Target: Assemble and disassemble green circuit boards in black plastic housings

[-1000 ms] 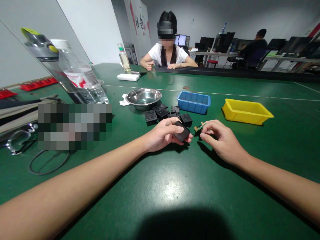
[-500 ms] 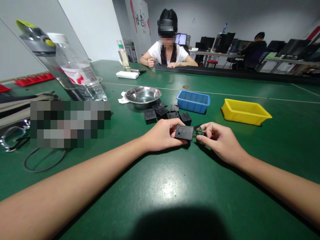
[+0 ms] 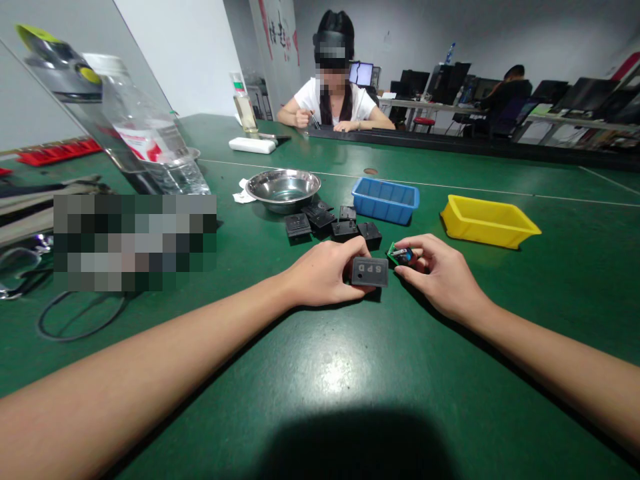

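My left hand (image 3: pixel 320 273) grips a small black plastic box (image 3: pixel 369 271) by its side, its printed face turned toward me, just above the green table (image 3: pixel 350 373). My right hand (image 3: pixel 440 277) is right beside it, fingers pinched on a small green circuit board (image 3: pixel 403 255) with a blue part on it. The board and the box nearly touch. Behind my hands lies a cluster of several more black boxes (image 3: pixel 330 223).
A steel bowl (image 3: pixel 283 189), a blue bin (image 3: pixel 385 201) and a yellow bin (image 3: pixel 487 221) stand beyond the boxes. Water bottles (image 3: pixel 145 143), glasses and a cable loop (image 3: pixel 80 319) lie at the left. Another person (image 3: pixel 333 87) sits at the far side.
My left hand has turned the black box so its printed face shows. My right hand has brought the circuit board closer to it and tilted it.
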Motion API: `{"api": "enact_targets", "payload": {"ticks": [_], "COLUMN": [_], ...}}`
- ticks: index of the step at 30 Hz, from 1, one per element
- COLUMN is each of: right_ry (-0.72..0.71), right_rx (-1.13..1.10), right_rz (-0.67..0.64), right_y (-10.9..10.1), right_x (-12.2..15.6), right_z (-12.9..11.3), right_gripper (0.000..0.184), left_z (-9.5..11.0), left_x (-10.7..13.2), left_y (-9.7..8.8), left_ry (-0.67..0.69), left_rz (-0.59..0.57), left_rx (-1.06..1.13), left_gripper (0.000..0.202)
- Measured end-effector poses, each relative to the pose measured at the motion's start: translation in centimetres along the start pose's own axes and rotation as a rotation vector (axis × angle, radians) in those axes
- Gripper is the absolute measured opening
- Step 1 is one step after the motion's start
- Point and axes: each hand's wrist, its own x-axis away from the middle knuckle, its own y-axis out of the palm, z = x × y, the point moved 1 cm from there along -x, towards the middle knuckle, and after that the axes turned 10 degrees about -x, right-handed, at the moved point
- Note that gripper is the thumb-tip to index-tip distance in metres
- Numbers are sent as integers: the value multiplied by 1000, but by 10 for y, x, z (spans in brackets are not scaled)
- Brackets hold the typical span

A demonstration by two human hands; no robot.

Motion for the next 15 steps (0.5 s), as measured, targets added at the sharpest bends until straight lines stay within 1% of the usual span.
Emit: {"api": "enact_targets", "payload": {"ticks": [3, 6, 7, 8, 11, 13, 15], "right_ry": [-16, -35, -34, -25, 44, 76, 97], "right_rx": [-8, -74, -124, -189, -339, -369, -395], "right_rz": [41, 98, 74, 22, -180, -224, -200], "right_y": [0, 2, 3, 5, 10, 12, 12], "right_x": [1, 8, 11, 14, 23, 25, 23], "right_z": [-1, -7, -10, -13, -21, -24, -24], "right_gripper": [29, 25, 22, 21, 33, 30, 22], "left_z": [0, 0, 0, 0, 1, 2, 2], "left_x": [0, 0, 0, 1, 1, 1, 1], "left_y": [0, -1, -1, -1, -2, -2, -1], "left_ry": [12, 17, 22, 29, 78, 117, 110], "left_rz": [-2, 0, 0, 0, -5, 2, 32], "left_rx": [2, 2, 1, 1, 9, 22, 43], "left_gripper": [25, 25, 26, 26, 28, 31, 37]}}
